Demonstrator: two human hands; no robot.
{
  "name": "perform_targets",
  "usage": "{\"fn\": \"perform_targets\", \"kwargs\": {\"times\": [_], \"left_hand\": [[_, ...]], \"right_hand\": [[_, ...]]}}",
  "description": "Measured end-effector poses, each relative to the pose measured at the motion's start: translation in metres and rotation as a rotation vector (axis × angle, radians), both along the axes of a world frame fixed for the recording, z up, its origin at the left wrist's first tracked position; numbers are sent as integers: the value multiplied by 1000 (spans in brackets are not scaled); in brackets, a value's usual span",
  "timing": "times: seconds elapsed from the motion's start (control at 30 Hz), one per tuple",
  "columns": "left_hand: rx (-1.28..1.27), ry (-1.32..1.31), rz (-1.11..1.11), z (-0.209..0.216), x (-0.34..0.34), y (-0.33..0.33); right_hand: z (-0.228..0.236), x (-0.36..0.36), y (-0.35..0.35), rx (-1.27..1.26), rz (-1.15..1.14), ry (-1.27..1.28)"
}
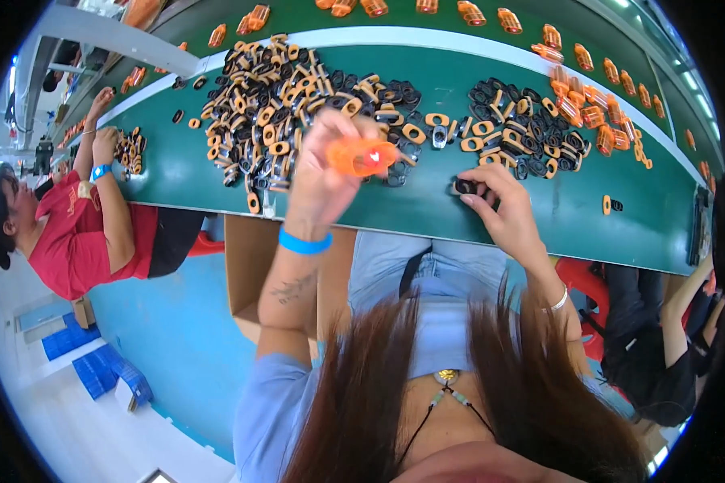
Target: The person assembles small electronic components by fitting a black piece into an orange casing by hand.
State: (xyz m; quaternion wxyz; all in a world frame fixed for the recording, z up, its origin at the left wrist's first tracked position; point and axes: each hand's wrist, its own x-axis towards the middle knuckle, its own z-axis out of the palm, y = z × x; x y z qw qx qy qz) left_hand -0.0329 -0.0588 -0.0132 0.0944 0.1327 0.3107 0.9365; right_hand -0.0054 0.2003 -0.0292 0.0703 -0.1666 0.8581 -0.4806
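Note:
My left hand (328, 165) is raised over the table's near side, its fingers closed round a translucent orange plastic housing (362, 158). A bright red spot shows inside the housing. Low over the green table, my right hand (501, 203) pinches a small black oval part (464, 186) between thumb and fingers. Beyond my left hand lies a large heap of black and light-orange oval rings (270, 105). Past my right hand is a smaller pile of similar rings (524, 129). A cluster of orange housings (592, 105) sits at that pile's far right.
Along the far side, a green strip (411, 20) carries more orange housings, separated by a pale rail (427, 38). A cardboard box (254, 274) stands under the near edge. At the left, a person in red (80, 233) works at the table; another person's arm (678, 322) shows at the right.

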Motion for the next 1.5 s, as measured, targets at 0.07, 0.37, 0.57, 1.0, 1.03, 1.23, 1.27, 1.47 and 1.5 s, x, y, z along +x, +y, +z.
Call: {"fn": "perform_targets", "kwargs": {"times": [0.07,0.37,0.57,1.0,1.03,1.23,1.27,1.47,1.5], "left_hand": [[-64,-157,-42,-19,13,15],[-487,127,-83,11,35,62],[-721,362,11,10,30,64],[-1011,601,137,19,32,71],[-1023,604,133,20,33,72],[-1064,578,108,28,36,73],[-1062,580,109,29,36,73],[-1052,590,117,35,39,76],[-1075,591,111,36,40,76]], "right_hand": [[15,-2,-8,-335,-66,-226],[57,-3,-4,-399,-3,205],[76,8,1,-102,-49,560],[78,17,-10,-2,8,717],[78,17,-11,-3,7,725],[76,15,-10,1,-14,771],[77,16,-11,4,-14,773],[79,17,-8,-22,-19,726],[81,18,-6,-26,-5,685]]}}
